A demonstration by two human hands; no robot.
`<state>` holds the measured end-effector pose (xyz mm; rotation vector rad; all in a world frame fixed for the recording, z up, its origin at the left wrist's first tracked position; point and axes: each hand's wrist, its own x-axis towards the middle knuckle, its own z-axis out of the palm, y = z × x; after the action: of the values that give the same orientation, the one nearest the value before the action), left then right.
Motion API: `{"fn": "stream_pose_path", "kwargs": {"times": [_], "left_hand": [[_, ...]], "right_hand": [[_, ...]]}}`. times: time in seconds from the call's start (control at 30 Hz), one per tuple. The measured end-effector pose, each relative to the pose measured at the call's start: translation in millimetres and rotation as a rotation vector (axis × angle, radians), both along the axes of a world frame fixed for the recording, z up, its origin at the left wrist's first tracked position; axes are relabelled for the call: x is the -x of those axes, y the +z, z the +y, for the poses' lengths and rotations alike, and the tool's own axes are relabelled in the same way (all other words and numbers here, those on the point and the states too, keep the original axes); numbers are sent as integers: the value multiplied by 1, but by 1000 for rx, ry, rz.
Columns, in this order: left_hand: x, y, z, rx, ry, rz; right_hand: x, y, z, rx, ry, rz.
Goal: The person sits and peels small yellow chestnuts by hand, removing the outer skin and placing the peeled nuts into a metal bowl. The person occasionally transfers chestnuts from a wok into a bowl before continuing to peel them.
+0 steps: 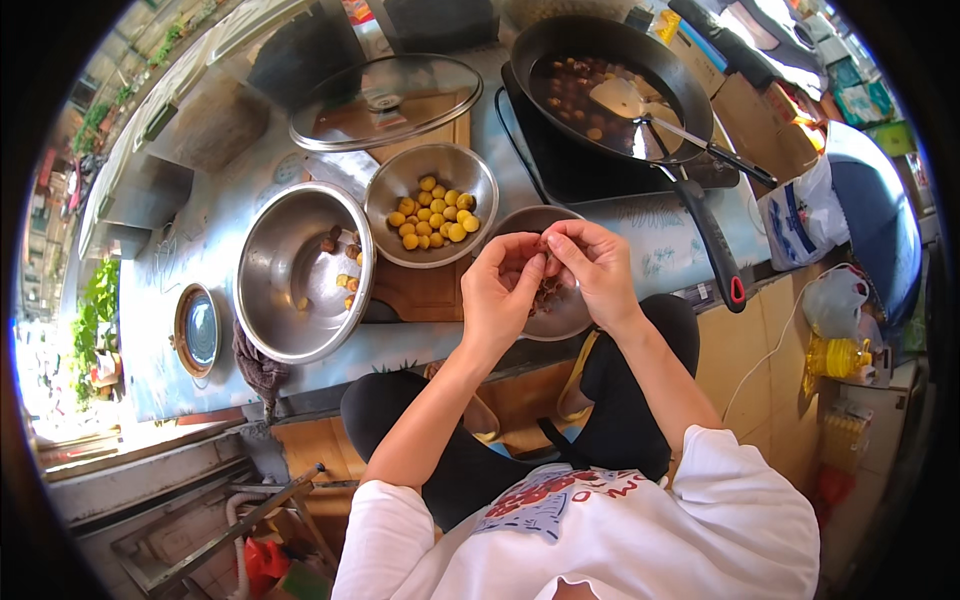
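Observation:
My left hand (496, 289) and my right hand (596, 270) meet at the fingertips over a steel bowl (570, 322). Pinched between them is a small reddish-brown chestnut (546, 246), mostly hidden by the fingers. Brown scraps of shell or skin (545, 296) lie in the bowl below. To the left, a second steel bowl (382, 244) holds several peeled yellow chestnuts (435, 214). Further left stands a larger steel basin (259, 300), with a few brown chestnuts (330, 241) and some yellow pieces (348, 283) at its right side.
A wok (525, 97) on a black cooktop (555, 176) holds dark liquid, round pieces and a spatula (619, 99); its handle (712, 232) juts over the table's edge. A glass lid (337, 105) rests behind the bowls. A cloth (259, 364) hangs near a small lid-like dish (201, 328).

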<state>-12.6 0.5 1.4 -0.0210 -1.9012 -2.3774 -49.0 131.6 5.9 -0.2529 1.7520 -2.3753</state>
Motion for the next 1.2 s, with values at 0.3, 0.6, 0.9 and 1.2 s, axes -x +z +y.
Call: {"fn": "stream_pose_path", "kwargs": {"times": [0.3, 0.6, 0.9, 1.2], "left_hand": [[-1, 5, 4, -164, -8, -105], [5, -3, -3, -386, -125, -184], [2, -4, 1, 174, 186, 226], [5, 10, -12, -337, -124, -91]], "right_hand": [[-18, 0, -14, 253, -57, -226], [-22, -1, -23, 308, -152, -177], [-18, -4, -8, 210, -105, -186], [-8, 1, 3, 241, -52, -217]]}}
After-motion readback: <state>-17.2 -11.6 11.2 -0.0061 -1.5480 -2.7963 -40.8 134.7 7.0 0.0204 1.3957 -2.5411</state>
